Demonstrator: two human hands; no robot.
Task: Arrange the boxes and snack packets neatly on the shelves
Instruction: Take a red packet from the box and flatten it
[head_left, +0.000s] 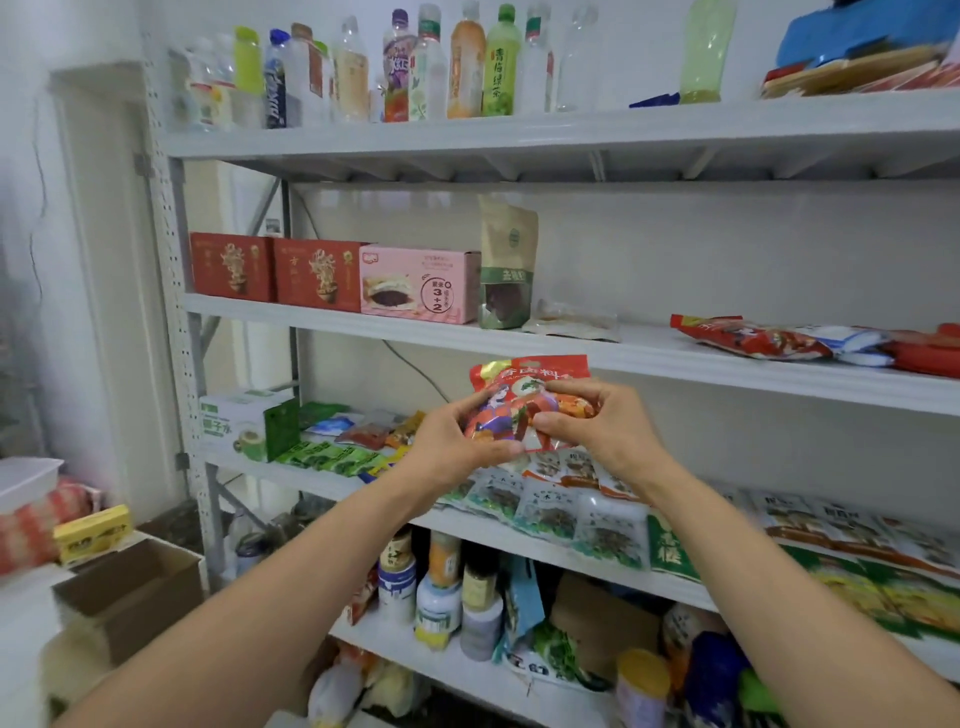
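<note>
Below and right of the pink box (420, 283), the left hand (457, 441) and right hand (597, 421) each pinch a side of one red snack packet (524, 400), which is held in the air and rests on no shelf. The glossy film is crumpled under the fingers, so it could slip and drop among the loose packets (519, 499) beneath, or slump over if stood unsupported. Count on the pink box's shelf: two red boxes (232, 266) to its left, the one pink box, one upright pouch (506, 265) just beside its right end, and one flat clear packet (574, 317) beyond.
</note>
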